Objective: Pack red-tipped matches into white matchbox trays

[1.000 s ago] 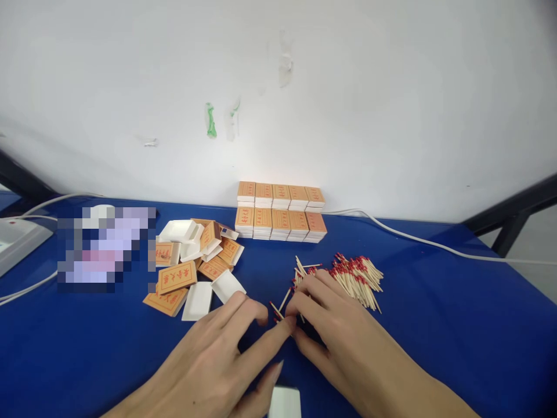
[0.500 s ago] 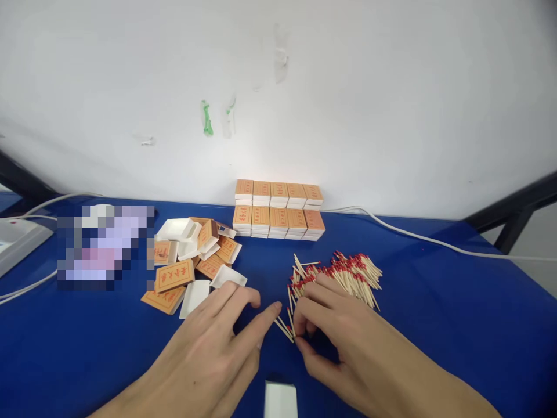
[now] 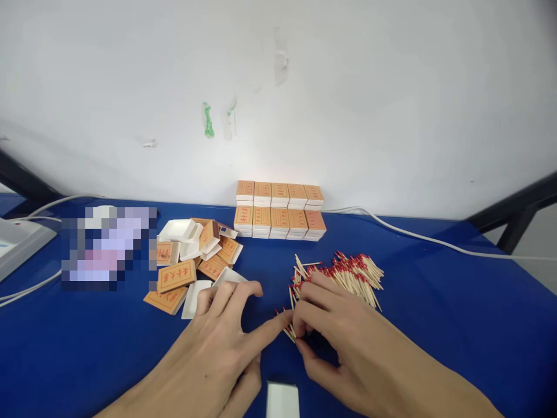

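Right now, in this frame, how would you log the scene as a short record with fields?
Left hand: fingers spread, index fingertip on or just over a few matches
Right hand: fingers curled beside those matches; grip unclear
Match pile: beyond the right hand, partly hidden by it
Stacked boxes: two rows of five stacks, near the wall
Covers and trays: jumbled, left side
Table: blue

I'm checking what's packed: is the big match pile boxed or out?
Out: the matches lie loosely heaped directly on the blue table, uncovered and with nothing enclosing them.
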Demonstrator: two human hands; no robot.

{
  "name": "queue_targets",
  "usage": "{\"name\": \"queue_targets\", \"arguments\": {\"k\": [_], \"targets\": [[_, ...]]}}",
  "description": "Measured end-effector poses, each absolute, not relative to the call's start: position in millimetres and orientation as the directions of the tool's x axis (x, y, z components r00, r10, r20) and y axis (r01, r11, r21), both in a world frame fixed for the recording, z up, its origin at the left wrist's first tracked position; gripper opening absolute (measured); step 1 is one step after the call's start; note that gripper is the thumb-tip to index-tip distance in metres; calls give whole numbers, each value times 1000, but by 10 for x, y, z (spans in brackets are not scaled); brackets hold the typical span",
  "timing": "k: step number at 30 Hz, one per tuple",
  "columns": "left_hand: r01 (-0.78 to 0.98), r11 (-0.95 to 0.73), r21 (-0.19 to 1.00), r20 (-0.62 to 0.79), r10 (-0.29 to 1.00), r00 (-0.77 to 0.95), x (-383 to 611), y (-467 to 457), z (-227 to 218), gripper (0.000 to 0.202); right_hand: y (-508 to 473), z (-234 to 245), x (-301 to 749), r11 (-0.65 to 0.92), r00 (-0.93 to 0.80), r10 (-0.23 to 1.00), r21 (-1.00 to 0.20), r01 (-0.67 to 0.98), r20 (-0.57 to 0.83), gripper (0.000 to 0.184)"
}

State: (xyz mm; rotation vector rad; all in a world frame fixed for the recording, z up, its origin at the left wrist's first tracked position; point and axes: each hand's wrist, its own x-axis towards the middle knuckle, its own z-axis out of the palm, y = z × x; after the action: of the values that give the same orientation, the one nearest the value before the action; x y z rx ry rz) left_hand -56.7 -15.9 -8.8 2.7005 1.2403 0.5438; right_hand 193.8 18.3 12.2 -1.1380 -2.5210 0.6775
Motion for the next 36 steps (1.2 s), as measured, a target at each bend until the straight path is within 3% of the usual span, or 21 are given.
{"name": "queue_targets", "arguments": {"k": [8,17,24,32,36], "targets": [[684,-697,215,283,715,639,-551,-166,-166,74,144,216,2084,516,-616,788,-540,665,-6,26],[694,-686,219,307,724,618,-540,-179,-164,72,162,118,1954,554,-582,807,-471,687,102,27],[667,-701,252,282,713,642,-581,-142,-219,79,142,100,1925,489,-569,823,-500,715,-8,22],[690,-715,116,271,691,670,-584,-161,-232,75,122,220,2109,394,-535,833,-529,751,-139,26],[690,-723,39,302,667,681,-567,-171,-235,68,159,251,2104,332,-474,871,-560,759,-126,18]]}}
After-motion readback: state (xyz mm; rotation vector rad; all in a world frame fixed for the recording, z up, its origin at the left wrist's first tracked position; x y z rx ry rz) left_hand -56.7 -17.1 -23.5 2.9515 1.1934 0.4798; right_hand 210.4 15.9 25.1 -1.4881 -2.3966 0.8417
